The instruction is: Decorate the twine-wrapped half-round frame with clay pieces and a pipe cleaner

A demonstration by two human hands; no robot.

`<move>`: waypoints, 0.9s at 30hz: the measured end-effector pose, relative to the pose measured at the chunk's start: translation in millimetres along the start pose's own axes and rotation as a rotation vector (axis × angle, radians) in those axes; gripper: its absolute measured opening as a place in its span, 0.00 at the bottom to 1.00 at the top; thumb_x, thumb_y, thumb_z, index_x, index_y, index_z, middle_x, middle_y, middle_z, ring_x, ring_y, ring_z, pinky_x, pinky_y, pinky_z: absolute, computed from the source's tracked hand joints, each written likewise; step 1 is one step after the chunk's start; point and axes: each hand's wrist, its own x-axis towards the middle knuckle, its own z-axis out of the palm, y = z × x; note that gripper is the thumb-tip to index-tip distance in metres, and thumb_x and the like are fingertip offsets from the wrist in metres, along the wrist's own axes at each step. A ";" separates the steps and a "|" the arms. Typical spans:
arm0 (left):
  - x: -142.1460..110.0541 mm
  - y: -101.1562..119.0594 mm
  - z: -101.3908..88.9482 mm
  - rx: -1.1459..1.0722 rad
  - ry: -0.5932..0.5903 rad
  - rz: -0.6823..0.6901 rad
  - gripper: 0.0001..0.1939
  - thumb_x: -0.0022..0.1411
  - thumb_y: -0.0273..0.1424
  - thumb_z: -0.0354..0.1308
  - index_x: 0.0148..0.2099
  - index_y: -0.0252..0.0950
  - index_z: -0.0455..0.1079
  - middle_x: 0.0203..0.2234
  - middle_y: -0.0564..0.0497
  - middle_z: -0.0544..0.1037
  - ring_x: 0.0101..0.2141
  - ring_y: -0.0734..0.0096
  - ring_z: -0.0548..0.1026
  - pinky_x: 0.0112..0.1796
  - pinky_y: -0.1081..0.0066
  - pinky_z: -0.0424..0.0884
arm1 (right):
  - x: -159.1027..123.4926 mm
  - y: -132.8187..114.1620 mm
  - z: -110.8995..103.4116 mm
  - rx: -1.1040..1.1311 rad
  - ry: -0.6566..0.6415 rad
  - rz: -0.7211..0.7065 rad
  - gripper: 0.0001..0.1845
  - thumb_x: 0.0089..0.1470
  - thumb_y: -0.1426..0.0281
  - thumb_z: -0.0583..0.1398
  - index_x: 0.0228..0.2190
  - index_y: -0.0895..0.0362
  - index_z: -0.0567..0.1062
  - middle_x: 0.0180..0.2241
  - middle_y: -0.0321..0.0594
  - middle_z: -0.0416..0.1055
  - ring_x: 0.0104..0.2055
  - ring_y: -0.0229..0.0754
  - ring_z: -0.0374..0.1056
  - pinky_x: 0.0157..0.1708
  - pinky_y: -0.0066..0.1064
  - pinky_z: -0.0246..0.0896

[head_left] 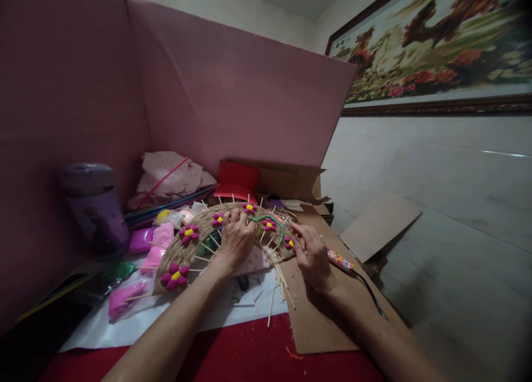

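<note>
A half-ring arch of twine [208,213] with thin wooden sticks poking out along both edges stands over the table. Magenta clay flowers with yellow centres, such as the lowest flower [174,276], dot its face. My left hand [236,238] rests on the arch's middle, fingers curled closed over its inner edge. From beside those fingers a thin green strand [272,218] curves rightward across the twine, past a small flower [269,224]. At the arch's right end my right hand [311,254] has thumb and fingers pinched together beside another flower [290,244]; what they pinch is hidden.
Bags of pink clay [124,300] lie left of the arch on white sheeting. Behind them stands a purple tumbler [97,210]. A flower-patterned glue gun [339,259] with a black cord lies on cardboard [320,321] at right. Loose sticks [271,309] lie near the red cloth [245,346].
</note>
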 end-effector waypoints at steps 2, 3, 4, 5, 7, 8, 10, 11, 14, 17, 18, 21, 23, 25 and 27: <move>0.0 0.0 -0.5 0.003 -0.005 0.003 0.10 0.60 0.32 0.54 0.29 0.37 0.73 0.31 0.43 0.73 0.41 0.52 0.65 0.42 0.56 0.56 | 0.0 -1.1 -0.1 0.003 0.020 0.030 0.19 0.57 0.75 0.53 0.51 0.54 0.66 0.40 0.44 0.70 0.42 0.46 0.66 0.43 0.40 0.62; 0.1 0.0 -0.8 0.003 -0.005 0.003 0.10 0.60 0.32 0.54 0.29 0.36 0.73 0.31 0.43 0.73 0.41 0.52 0.65 0.42 0.56 0.57 | -0.4 -1.3 0.3 -0.002 0.023 0.046 0.19 0.58 0.75 0.53 0.52 0.54 0.65 0.39 0.44 0.70 0.41 0.46 0.66 0.43 0.39 0.62; 0.2 0.1 -0.9 0.004 -0.006 0.005 0.10 0.60 0.31 0.54 0.29 0.36 0.73 0.31 0.43 0.73 0.41 0.52 0.65 0.42 0.56 0.57 | -1.1 -1.3 0.9 -0.012 0.019 0.062 0.20 0.58 0.74 0.53 0.52 0.54 0.64 0.39 0.44 0.70 0.41 0.46 0.67 0.42 0.39 0.62; 0.2 0.3 -1.0 0.004 -0.005 0.005 0.10 0.60 0.31 0.54 0.29 0.36 0.73 0.31 0.43 0.73 0.41 0.52 0.65 0.42 0.56 0.57 | -1.9 -1.2 1.8 -0.024 0.003 0.076 0.19 0.58 0.73 0.53 0.52 0.54 0.64 0.38 0.44 0.70 0.40 0.46 0.67 0.42 0.39 0.62; 0.3 0.7 -1.0 0.006 -0.002 0.004 0.10 0.61 0.31 0.54 0.29 0.36 0.73 0.31 0.43 0.73 0.41 0.52 0.65 0.43 0.56 0.56 | -4.1 -0.6 4.1 -0.047 -0.056 0.094 0.19 0.58 0.73 0.53 0.51 0.55 0.65 0.38 0.44 0.71 0.40 0.46 0.68 0.41 0.39 0.63; 0.4 0.8 -1.0 0.006 0.000 0.003 0.10 0.60 0.31 0.54 0.29 0.36 0.72 0.31 0.43 0.73 0.41 0.52 0.65 0.43 0.55 0.56 | -5.4 -0.1 5.5 -0.056 -0.092 0.101 0.19 0.58 0.73 0.53 0.51 0.56 0.66 0.38 0.44 0.72 0.40 0.47 0.68 0.41 0.39 0.63; 0.4 1.0 -0.9 0.003 0.003 0.002 0.10 0.60 0.31 0.54 0.28 0.36 0.72 0.31 0.43 0.73 0.41 0.52 0.65 0.44 0.55 0.56 | -8.1 1.0 8.4 -0.077 -0.146 0.112 0.19 0.58 0.72 0.53 0.51 0.57 0.66 0.37 0.45 0.72 0.40 0.47 0.68 0.40 0.39 0.64; 0.3 1.0 -0.9 -0.001 0.004 0.001 0.10 0.60 0.31 0.54 0.28 0.36 0.72 0.31 0.43 0.73 0.41 0.52 0.65 0.44 0.55 0.56 | -9.5 1.5 9.8 -0.088 -0.161 0.112 0.19 0.58 0.72 0.53 0.52 0.57 0.66 0.37 0.46 0.72 0.40 0.47 0.68 0.40 0.39 0.64; 0.0 0.8 -1.4 -0.010 0.004 0.002 0.10 0.60 0.31 0.54 0.29 0.36 0.73 0.31 0.43 0.73 0.42 0.52 0.65 0.43 0.55 0.56 | -12.7 2.3 12.5 -0.111 -0.185 0.081 0.21 0.58 0.73 0.53 0.54 0.57 0.64 0.38 0.47 0.72 0.41 0.48 0.68 0.40 0.38 0.64; -0.1 0.6 -2.3 -0.018 0.005 0.007 0.10 0.61 0.30 0.53 0.29 0.36 0.73 0.32 0.42 0.73 0.42 0.52 0.64 0.42 0.55 0.57 | -14.2 1.5 12.6 -0.121 -0.211 0.020 0.22 0.59 0.73 0.52 0.55 0.56 0.63 0.40 0.47 0.71 0.42 0.48 0.68 0.41 0.38 0.64; -0.1 0.6 -2.5 -0.022 0.006 0.007 0.10 0.60 0.30 0.53 0.29 0.36 0.73 0.32 0.42 0.73 0.42 0.52 0.64 0.42 0.55 0.57 | -14.3 1.0 12.2 -0.120 -0.214 0.001 0.21 0.59 0.73 0.52 0.55 0.56 0.64 0.39 0.47 0.71 0.41 0.48 0.68 0.40 0.38 0.63; 0.2 0.6 -2.8 -0.030 0.001 0.006 0.10 0.60 0.30 0.53 0.29 0.37 0.73 0.31 0.42 0.73 0.41 0.52 0.64 0.42 0.55 0.56 | -14.1 -0.7 11.0 -0.112 -0.185 -0.026 0.20 0.60 0.72 0.51 0.54 0.56 0.65 0.38 0.47 0.71 0.40 0.47 0.67 0.39 0.37 0.63; 0.4 0.7 -2.8 -0.024 -0.004 0.005 0.10 0.60 0.30 0.54 0.29 0.37 0.73 0.31 0.42 0.74 0.41 0.52 0.64 0.42 0.55 0.56 | -13.9 -1.8 11.1 -0.117 -0.165 -0.023 0.21 0.60 0.73 0.51 0.55 0.56 0.64 0.38 0.47 0.70 0.40 0.47 0.67 0.39 0.37 0.63; 0.5 0.7 -2.9 -0.017 -0.003 0.009 0.10 0.60 0.30 0.53 0.29 0.36 0.73 0.31 0.42 0.74 0.41 0.53 0.64 0.42 0.55 0.56 | -14.0 -2.7 11.5 -0.123 -0.181 -0.016 0.22 0.60 0.73 0.51 0.55 0.55 0.63 0.39 0.47 0.70 0.41 0.48 0.67 0.39 0.38 0.63; 0.4 0.8 -3.0 -0.016 0.001 0.012 0.10 0.60 0.30 0.53 0.30 0.36 0.73 0.32 0.41 0.74 0.42 0.53 0.64 0.42 0.55 0.56 | -13.7 -3.2 11.6 -0.100 -0.209 -0.008 0.22 0.60 0.73 0.51 0.55 0.55 0.64 0.39 0.47 0.70 0.41 0.48 0.67 0.39 0.38 0.63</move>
